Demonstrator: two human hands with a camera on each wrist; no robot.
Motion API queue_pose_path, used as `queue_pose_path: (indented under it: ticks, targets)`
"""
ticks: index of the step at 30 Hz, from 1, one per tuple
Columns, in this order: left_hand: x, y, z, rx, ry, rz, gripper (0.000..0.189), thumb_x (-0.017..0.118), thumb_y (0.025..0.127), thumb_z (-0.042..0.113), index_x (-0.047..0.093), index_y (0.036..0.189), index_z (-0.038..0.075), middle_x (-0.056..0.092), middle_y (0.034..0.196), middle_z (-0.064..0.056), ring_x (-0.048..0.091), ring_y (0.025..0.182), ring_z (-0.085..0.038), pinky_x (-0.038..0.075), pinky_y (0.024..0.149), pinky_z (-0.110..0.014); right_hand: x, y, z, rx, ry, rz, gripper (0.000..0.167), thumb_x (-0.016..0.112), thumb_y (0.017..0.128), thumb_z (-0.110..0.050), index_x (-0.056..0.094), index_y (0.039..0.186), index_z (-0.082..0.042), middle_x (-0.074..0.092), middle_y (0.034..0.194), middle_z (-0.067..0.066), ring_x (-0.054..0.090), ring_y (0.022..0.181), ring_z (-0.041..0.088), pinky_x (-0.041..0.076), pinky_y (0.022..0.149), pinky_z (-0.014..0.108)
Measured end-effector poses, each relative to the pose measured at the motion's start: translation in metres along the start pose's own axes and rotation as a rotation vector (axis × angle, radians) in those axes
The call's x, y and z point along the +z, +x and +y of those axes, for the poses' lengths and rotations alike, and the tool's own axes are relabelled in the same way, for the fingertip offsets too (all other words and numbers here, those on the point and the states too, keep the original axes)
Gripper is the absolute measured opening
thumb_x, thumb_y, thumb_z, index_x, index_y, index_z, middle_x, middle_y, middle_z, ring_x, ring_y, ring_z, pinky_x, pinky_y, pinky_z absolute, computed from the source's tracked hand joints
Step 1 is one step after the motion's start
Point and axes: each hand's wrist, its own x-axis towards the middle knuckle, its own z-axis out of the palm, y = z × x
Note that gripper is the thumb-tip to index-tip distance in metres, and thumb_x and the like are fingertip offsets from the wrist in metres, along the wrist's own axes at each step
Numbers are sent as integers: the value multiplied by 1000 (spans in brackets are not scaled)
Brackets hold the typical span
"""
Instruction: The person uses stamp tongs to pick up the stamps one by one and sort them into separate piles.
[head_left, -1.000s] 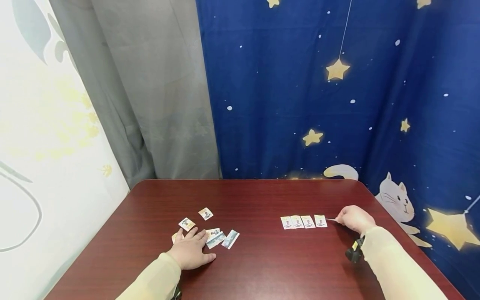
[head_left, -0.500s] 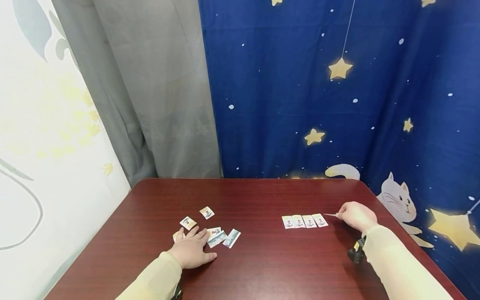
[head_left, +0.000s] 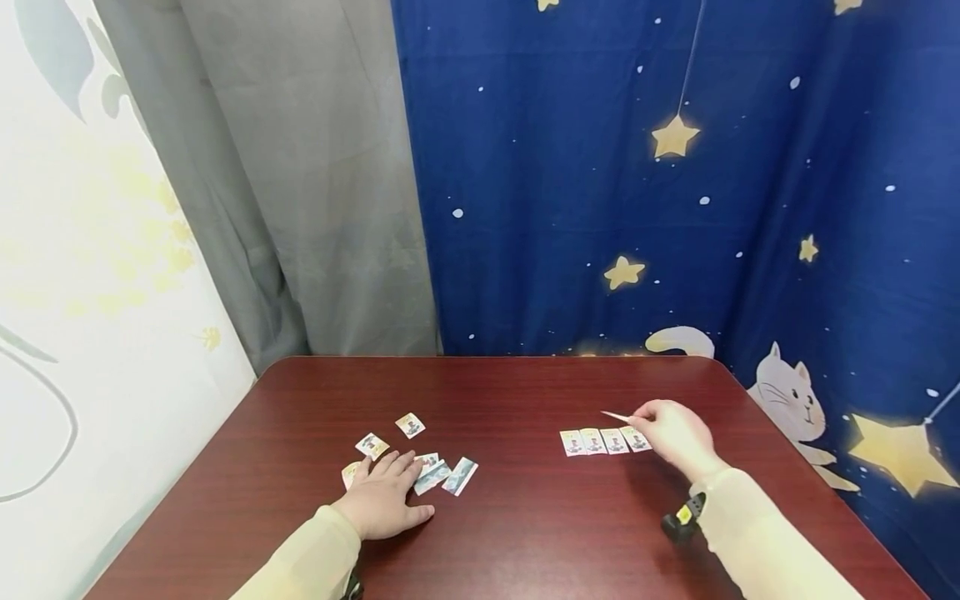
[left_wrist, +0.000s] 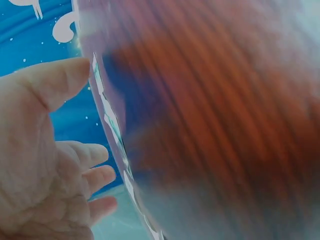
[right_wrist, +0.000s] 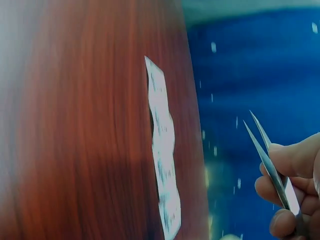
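In the head view, I am resting my left hand on the dark red table, its fingers spreading released and relaxed among several loose cards. Two of these are lying beyond my fingertips, one is partly showing beside my index finger, and three more are bunching near my middle fingers and thumb, two of them overlapping. My right hand is grasping a pair of tweezers above the right end of a row of four cards. The row is lying flat, its cards sitting side by side, and my fingers are partly covering the last one. Behind the table, a grey curtain and a blue starry curtain are hanging.

In the left wrist view, my thumb is stretching out above my other fingers, all of them loose. Some cards are showing edge-on as a thin broken line beside my thumb; I cannot tell whether my fingers are touching them.

In the right wrist view, I am pinching the tweezers between thumb and curled fingers, and their two points are standing slightly apart. The row is appearing as a pale, wavy strip on the table, well apart from the points in this view.
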Motion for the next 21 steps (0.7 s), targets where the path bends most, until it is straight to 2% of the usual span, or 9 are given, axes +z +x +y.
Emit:
queue_pose_path:
  ticks: [4,8,11,16,21]
  targets:
    - [0,0,4,1,21,38,73,61,83,58,56,134,4,50,135,-9,39,129,-32,24,103,-62,17,-9,-31,-46,17,0,10,69,85,-29,74,84,-20,69,87,-2,61,78,17,46,69,39]
    - [1,0,5,-2,35,15,73,61,83,60,56,135,8,50,135,-6,39,130,-30,23,103,-62,35,-20,-60,-113,28,5,5,74,81,-27,73,80,-22,68,83,-6,60,74,14,47,67,35]
    - [1,0,6,17,23,-7,73,60,83,59,55,136,10,50,138,-5,36,133,-32,21,104,-63,45,-27,-77,-165,45,6,8,76,79,-27,71,74,-26,67,81,-8,60,74,12,47,66,33]
    - [1,1,7,72,-1,-34,74,60,84,58,52,138,8,48,142,-6,33,136,-34,19,105,-65,58,-33,-98,-229,56,-32,13,76,80,-27,68,70,-28,62,75,-13,57,72,11,45,65,33]
    - [0,2,11,124,15,-17,72,61,84,56,52,139,10,48,142,-6,36,135,-33,20,105,-62,65,-36,-106,-264,54,-45,11,76,80,-27,69,71,-27,58,69,-17,55,69,9,44,63,31]
